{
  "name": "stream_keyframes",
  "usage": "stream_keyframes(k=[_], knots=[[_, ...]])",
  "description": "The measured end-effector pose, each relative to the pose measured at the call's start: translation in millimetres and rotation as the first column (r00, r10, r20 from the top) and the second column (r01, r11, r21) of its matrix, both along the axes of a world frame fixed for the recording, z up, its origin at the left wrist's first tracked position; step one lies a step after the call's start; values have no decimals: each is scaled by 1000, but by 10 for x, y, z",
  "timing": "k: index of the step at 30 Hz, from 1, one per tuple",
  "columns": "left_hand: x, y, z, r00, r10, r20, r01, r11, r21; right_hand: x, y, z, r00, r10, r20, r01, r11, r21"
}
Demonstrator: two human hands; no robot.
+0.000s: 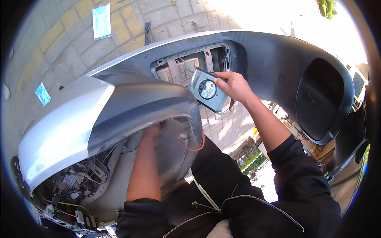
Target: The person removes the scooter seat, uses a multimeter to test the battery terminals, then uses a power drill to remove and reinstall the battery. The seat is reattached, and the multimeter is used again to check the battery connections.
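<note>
My right hand (237, 88) grips a flat, light grey tester (215, 102) by its edge. A round dial gauge (207, 89) with coloured markings and a needle area faces me. The tester is held tilted, just in front of an open compartment (152, 67). Metal strips cross that compartment, with orange blocks (189, 64) behind them. My left hand (151, 131) reaches under the dark plastic cover (147, 107) of a silver body panel (63, 129); its fingers are hidden. A thin red cable (203, 142) loops from beside this hand towards the tester.
Wires and connectors (77, 182) lie exposed at lower left. A dark molded panel (274, 67) curves across the back to a recessed part (320, 99) at right. Two blue masks (102, 22) lie on the paving beyond. Bright sunlight washes out the upper right.
</note>
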State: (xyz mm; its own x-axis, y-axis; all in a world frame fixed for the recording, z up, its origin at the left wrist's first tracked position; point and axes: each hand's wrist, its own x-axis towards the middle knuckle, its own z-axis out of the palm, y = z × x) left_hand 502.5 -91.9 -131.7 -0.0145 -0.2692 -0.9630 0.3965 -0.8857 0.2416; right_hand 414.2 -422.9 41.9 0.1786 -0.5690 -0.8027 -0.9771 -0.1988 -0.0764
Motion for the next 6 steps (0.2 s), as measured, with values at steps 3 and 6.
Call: stream_keyframes(k=[3,6], knots=[[73,-34,16,997,24,-77,-23,1000,13,81,-77,20,993,119,8,-119,992,38],[330,-319,395,978,76,-195,-65,996,62,45,-105,-38,992,114,54,-116,992,39]])
